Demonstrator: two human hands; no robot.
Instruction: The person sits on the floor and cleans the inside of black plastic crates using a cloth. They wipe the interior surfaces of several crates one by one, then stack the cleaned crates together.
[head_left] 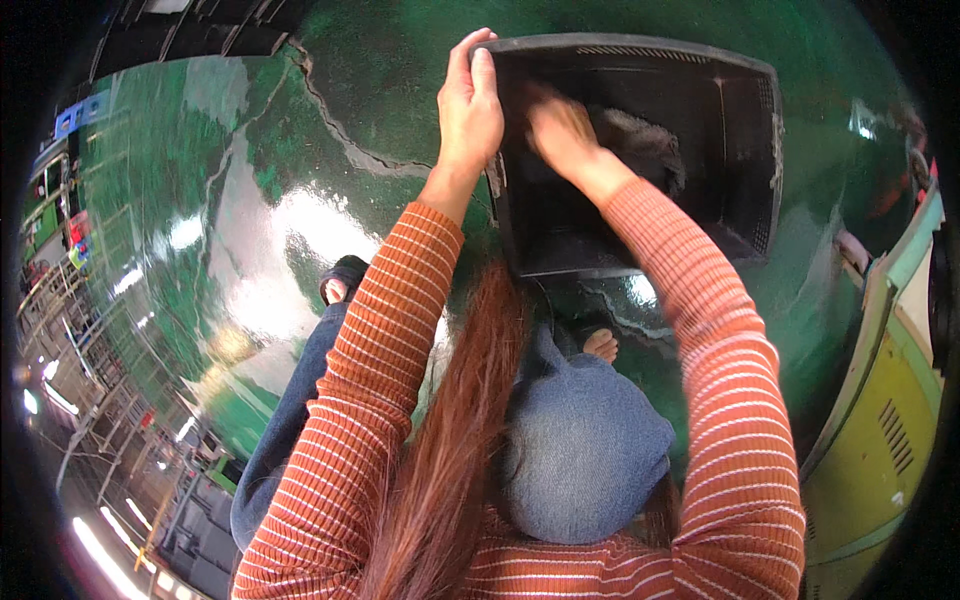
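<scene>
A black plastic bin [618, 262] with slotted vents near its rim stands in front of me, its open top facing up. My left hand [470, 105] grips the bin's left rim near the far corner, thumb on the inner side and fingers outside. Reaching inside is my right hand [563, 135], near the left wall; its fingers are smeared by motion, so what they hold, if anything, does not show. Beside that hand, a grey crumpled cloth [645, 140] lies within the bin.
The green floor [370, 60] is worn and cracked, with shiny patches. At the right stands a yellow-green machine cabinet [880, 430] with vent slots. Metal racks [80, 370] run along the left, and dark crates [205, 530] sit at lower left.
</scene>
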